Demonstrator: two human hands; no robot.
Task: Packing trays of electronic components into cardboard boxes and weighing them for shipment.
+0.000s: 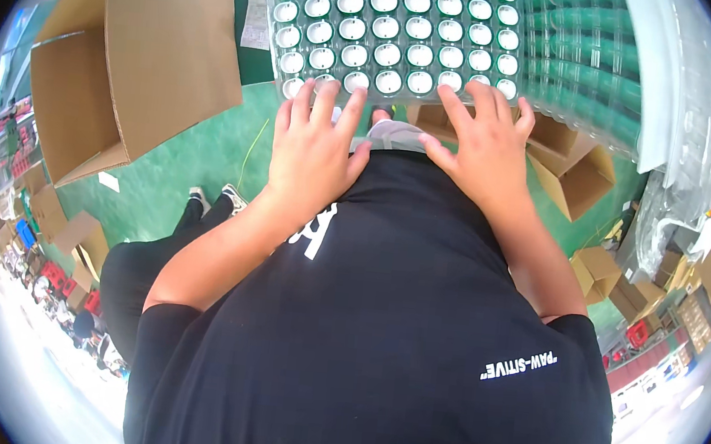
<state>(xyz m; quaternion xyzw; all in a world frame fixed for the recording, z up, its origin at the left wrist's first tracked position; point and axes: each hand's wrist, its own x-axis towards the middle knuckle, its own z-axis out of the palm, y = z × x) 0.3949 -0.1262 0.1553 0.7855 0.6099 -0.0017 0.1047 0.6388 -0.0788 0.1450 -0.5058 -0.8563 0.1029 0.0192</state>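
In front of me lies a clear plastic tray point(425, 101) with rows of pockets. Small white rounded parts point(386, 27), each with a dark mark at its middle, sit in the pockets. My left hand point(316, 137) is at the near left edge of the tray, fingers spread and fingertips at the front row. On the near right edge rests my right hand point(491, 145), its fingers also apart and the thumb pointing inward. Neither hand grips anything.
Right of the tray are stacked clear empty trays point(590, 52). A large open cardboard box point(172, 42) stands at the left. Another open carton point(578, 179) is below the table on the right. At my left, a person's dark-clothed leg point(141, 266) shows above the green floor point(200, 143).
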